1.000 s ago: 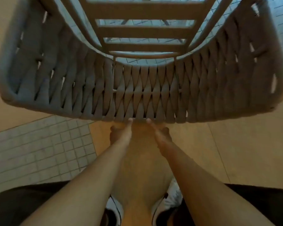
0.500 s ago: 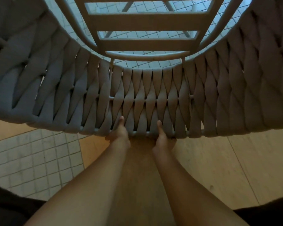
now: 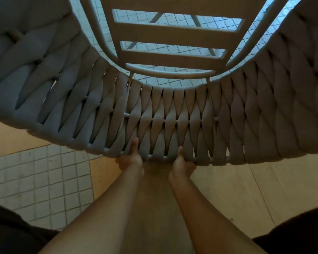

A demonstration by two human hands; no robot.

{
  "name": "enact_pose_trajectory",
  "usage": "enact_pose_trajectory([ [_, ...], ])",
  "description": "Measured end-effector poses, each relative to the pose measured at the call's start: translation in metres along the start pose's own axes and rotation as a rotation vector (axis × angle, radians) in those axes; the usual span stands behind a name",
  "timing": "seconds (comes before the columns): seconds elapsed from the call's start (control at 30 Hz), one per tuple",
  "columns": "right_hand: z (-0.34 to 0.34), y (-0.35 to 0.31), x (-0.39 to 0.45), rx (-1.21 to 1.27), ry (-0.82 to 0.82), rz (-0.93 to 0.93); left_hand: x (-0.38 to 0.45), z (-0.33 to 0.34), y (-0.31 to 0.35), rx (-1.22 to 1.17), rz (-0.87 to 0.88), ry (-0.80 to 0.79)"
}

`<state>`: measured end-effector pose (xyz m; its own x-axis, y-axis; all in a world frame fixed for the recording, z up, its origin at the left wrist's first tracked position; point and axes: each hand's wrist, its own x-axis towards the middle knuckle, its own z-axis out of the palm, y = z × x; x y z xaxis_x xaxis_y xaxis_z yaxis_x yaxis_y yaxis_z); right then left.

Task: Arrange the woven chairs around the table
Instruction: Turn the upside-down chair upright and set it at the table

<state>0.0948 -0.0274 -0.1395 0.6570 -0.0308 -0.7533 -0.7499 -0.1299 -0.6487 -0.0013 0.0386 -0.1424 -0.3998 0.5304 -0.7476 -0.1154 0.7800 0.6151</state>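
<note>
Both hands, left hand (image 3: 131, 160) and right hand (image 3: 182, 165), grip closed on the near top rail of the woven chair (image 3: 173, 114), whose slatted seat (image 3: 173, 33) extends far, centred between them

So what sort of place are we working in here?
Likely a patio or terrace: an outdoor-style woven chair with a slatted seat, standing on small grey floor tiles beside tan paving.

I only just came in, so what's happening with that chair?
A person is gripping a woven chair by the top rim of its backrest, left hand and right hand side by side near the middle, thumbs on the inner weave. The view looks down past the slatted seat to a tiled floor. No table is in view, so the chair's place can't be judged.
</note>
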Motion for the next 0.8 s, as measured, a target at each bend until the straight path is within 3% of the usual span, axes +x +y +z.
enact_pose_trajectory([
  [0.23,-0.004,-0.052,-0.065,-0.085,0.062,-0.005,-0.067,-0.024,0.045,0.129,0.195,0.167],
  [0.47,-0.011,-0.125,-0.155,-0.117,0.088,0.039,-0.169,-0.075,0.105,0.144,0.387,0.031],
  [0.53,-0.013,-0.145,-0.182,-0.129,0.1,0.048,-0.2,-0.096,0.122,0.34,0.629,0.013],
  [0.7,-0.019,-0.196,-0.241,-0.12,0.089,0.057,-0.233,-0.136,0.179,1.2,1.233,-0.105],
  [0.8,-0.024,-0.227,-0.27,-0.071,0.054,0.067,-0.241,-0.141,0.229,1.509,1.557,-0.159],
])
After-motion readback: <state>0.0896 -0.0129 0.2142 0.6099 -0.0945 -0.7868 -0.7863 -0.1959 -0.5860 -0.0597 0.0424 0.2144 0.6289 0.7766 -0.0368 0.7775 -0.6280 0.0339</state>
